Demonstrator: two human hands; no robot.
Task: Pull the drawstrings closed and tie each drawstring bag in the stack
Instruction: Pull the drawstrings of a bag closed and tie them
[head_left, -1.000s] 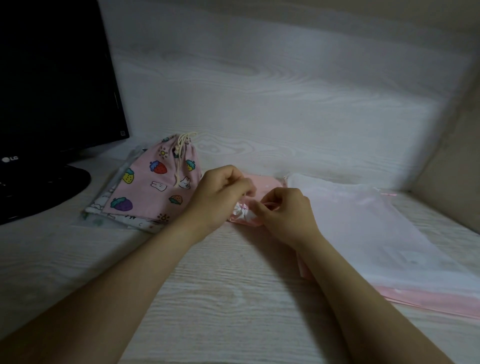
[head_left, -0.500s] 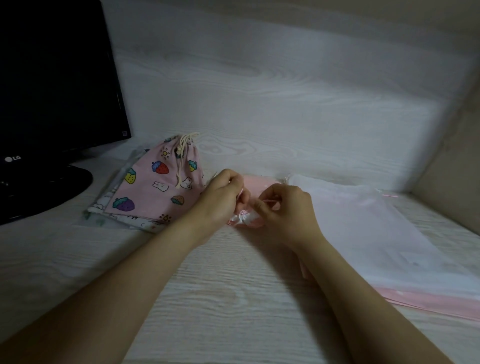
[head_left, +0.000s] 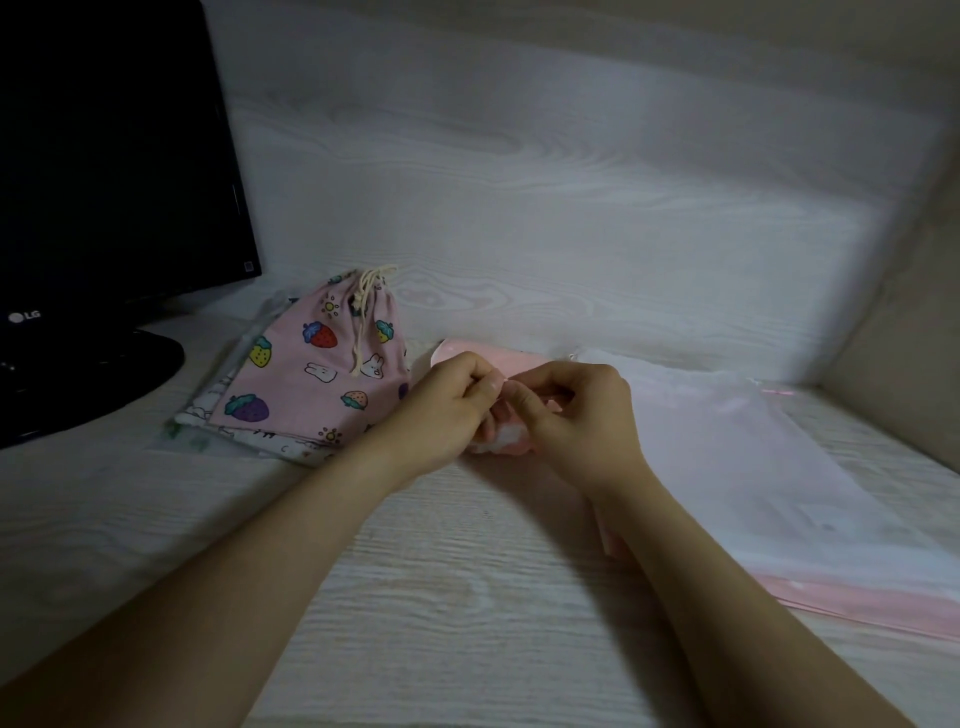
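At the bottom of the frame two bare forearms reach up over the pale wood-grain tabletop (head_left: 457, 597) and meet at the centre. There the left hand (head_left: 447, 415) and right hand (head_left: 584, 423) sit almost touching, fingers (head_left: 475, 371) curled and pinching at the bunched mouth of a pink bag (head_left: 519, 357); the cord itself is too fine to make out. The step in hand looks like knotting this bag's drawstring, its mouth already gathered. The next move probably calls for drawing the two ends apart to snug the knot, then setting the bag aside. Right of centre lies the stack (head_left: 727, 467) of flat bags, a sheer white one on top. Further back at the left a strawberry bag (head_left: 322, 374) rests tied on other cloth, near a dark monitor (head_left: 104, 156) at upper left.
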